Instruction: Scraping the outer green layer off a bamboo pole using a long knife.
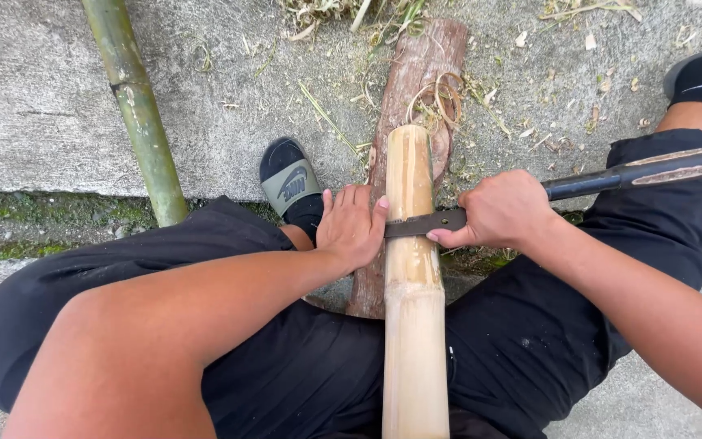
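A peeled, pale bamboo pole point(413, 293) runs up between the seated person's knees in black trousers point(522, 341), its far end propped on a reddish log point(416, 73) that lies on the concrete ground point(34, 97), which lifts it and keeps it from rolling. The left hand point(353, 229) lies open, palm flat against the pole's left side, steadying it. The right hand point(499, 211) is closed around a long dark blade point(424, 223) near its tip, the edge set crosswise on the pole. Beyond, a slippered foot point(290, 179) braces beside the log, and a green bamboo stem point(136, 106) lies well apart at left.
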